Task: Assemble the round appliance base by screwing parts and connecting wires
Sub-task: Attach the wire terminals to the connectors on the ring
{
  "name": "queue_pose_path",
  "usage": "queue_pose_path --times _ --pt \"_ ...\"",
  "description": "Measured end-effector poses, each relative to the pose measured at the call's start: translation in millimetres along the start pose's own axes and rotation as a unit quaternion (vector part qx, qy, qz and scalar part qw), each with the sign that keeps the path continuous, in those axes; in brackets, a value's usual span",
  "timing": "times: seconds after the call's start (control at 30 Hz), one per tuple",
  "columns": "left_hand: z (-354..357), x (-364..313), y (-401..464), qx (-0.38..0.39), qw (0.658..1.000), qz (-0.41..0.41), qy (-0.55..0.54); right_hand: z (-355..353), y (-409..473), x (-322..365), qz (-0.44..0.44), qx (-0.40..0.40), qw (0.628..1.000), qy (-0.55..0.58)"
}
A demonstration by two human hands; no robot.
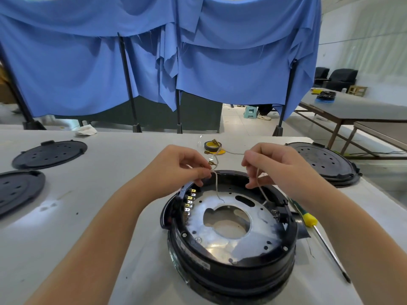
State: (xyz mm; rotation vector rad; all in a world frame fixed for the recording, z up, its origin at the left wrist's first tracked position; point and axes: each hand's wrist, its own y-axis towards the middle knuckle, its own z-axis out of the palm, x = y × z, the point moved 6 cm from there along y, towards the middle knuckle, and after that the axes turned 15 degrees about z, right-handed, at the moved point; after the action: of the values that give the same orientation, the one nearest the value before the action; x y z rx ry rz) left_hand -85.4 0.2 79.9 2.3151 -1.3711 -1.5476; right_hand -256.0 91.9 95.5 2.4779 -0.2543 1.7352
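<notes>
Seen from the head camera, a thin white wire (216, 183) was pinched by the left hand (182, 166) and right hand (271, 166) just above the round base (231, 234) on the desk (88, 216), its brass terminals (189, 202) lying below, nearer the left hand.
</notes>
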Motion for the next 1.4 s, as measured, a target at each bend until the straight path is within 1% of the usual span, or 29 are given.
queue_pose_path --times 0.07,0.13,0.27,0.33,0.43,0.57,0.67,0.9,0.97,1.03,1.1,1.17,1.23,1.3,1.4 --pt "-2 2 0 -0.017 0.998 -0.017 -0.051 17 -6 3 -0.005 0.063 0.998 -0.022" --pt "-2 6 -2 -0.017 0.993 -0.048 -0.106 32 -10 1 0.000 0.117 0.992 -0.057" --pt "7 12 -5 0.019 0.973 -0.096 -0.211 50 -14 -9 0.010 0.149 0.974 -0.173" --pt "13 12 -6 0.043 0.958 -0.116 -0.257 56 -16 -12 0.013 0.156 0.966 -0.208" --pt "19 10 -8 0.067 0.953 -0.129 -0.266 65 -22 -13 0.005 0.152 0.949 -0.278" --pt "19 12 -10 0.071 0.959 -0.139 -0.235 76 -27 -16 -0.015 0.101 0.906 -0.410" --pt "14 16 -9 0.062 0.965 -0.143 -0.210 87 -33 -17 -0.024 0.068 0.889 -0.453" --pt "4 13 -8 0.060 0.976 -0.125 -0.169 105 -35 -17 -0.046 -0.016 0.876 -0.480" --pt "-1 10 -9 0.052 0.975 -0.119 -0.178 103 -36 -13 -0.064 -0.038 0.879 -0.472" --pt "-6 8 -9 0.044 0.975 -0.110 -0.187 101 -39 -7 -0.101 -0.053 0.888 -0.446" --pt "-12 6 -9 0.042 0.975 -0.105 -0.189 100 -39 -5 -0.122 -0.040 0.907 -0.401" --pt "-16 6 -9 0.039 0.976 -0.104 -0.187 100 -36 -10 -0.124 -0.012 0.935 -0.332" --pt "-18 8 -9 0.032 0.976 -0.110 -0.186 102 -30 -20 -0.097 0.027 0.954 -0.284" --pt "-15 12 -10 0.035 0.978 -0.125 -0.165 104 -24 -32 -0.049 0.074 0.956 -0.278" --pt "-9 16 -9 0.040 0.983 -0.138 -0.112 101 -18 -37 -0.021 0.109 0.963 -0.244"
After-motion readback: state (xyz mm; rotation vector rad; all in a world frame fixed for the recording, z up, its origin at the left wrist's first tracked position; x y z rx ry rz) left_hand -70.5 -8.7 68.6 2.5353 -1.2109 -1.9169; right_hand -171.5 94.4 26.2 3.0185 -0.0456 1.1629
